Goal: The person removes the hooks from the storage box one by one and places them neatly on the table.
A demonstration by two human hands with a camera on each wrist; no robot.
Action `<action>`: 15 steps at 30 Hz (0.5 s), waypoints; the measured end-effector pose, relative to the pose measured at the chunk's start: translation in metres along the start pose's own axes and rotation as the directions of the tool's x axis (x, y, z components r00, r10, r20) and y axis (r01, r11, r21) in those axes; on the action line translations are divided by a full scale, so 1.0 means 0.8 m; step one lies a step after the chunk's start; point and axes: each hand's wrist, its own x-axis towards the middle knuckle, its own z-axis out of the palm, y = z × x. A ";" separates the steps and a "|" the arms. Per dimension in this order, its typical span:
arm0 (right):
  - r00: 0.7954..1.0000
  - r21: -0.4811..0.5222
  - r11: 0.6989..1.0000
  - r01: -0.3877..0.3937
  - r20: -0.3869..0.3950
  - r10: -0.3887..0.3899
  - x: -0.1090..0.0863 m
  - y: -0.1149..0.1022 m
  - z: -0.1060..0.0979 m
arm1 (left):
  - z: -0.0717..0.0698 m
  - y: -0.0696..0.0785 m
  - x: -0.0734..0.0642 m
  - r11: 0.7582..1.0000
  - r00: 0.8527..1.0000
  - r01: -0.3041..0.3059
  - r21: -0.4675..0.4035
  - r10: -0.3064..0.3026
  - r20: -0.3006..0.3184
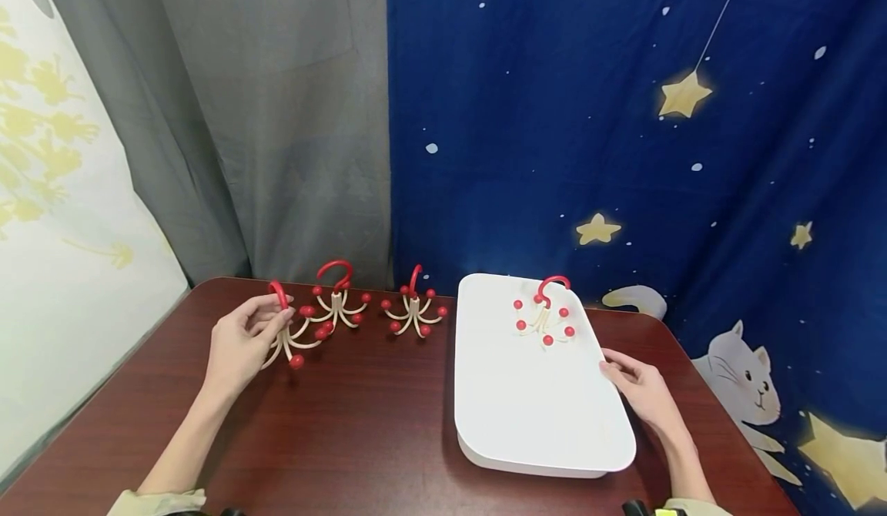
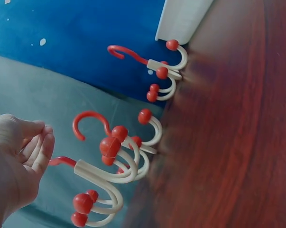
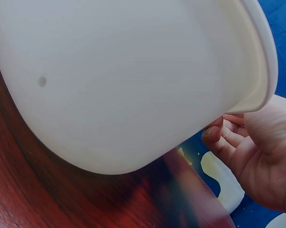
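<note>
My left hand [image 1: 239, 339] pinches the red hook of a cream multi-arm hook hanger [image 2: 97, 173] with red ball tips. Whether this hanger touches the table is unclear. Just beyond it stands a second hook hanger [image 1: 336, 304], and a third hanger [image 1: 413, 312] stands between that one and the tray. Another hook hanger [image 1: 543, 316] is upright at the far end of the white tray [image 1: 533, 416]. At the tray's right side, my right hand [image 1: 640, 389] grips the rim, with curled fingers seen beneath the edge in the right wrist view.
The dark red-brown wooden table [image 1: 360, 439] has a rounded far edge. Behind it hang a grey curtain [image 1: 284, 131] and a blue curtain [image 1: 554, 115] printed with stars and a cat. A white curtain [image 1: 55, 231] with yellow print hangs at the left.
</note>
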 end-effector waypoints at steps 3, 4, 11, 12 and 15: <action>1.000 -0.007 1.000 -0.003 0.000 0.003 0.000 0.001 0.000 | -0.001 -0.006 -0.003 1.000 1.000 0.016 -0.008 -0.015 0.020; 1.000 -0.006 1.000 -0.004 0.000 0.004 0.001 0.001 0.000 | -0.001 -0.008 -0.004 1.000 1.000 0.017 -0.003 -0.017 0.023; 1.000 0.000 1.000 -0.010 0.002 0.010 0.000 0.000 -0.001 | -0.002 -0.024 -0.009 0.999 0.999 0.038 0.034 -0.039 0.029; 1.000 0.003 1.000 -0.012 0.002 0.012 0.000 0.000 -0.001 | -0.002 -0.026 -0.009 0.998 0.999 0.042 0.036 -0.043 0.028; 1.000 0.006 1.000 -0.014 0.004 0.014 0.000 0.000 -0.001 | -0.003 -0.027 -0.011 0.999 0.998 0.049 0.023 -0.050 0.032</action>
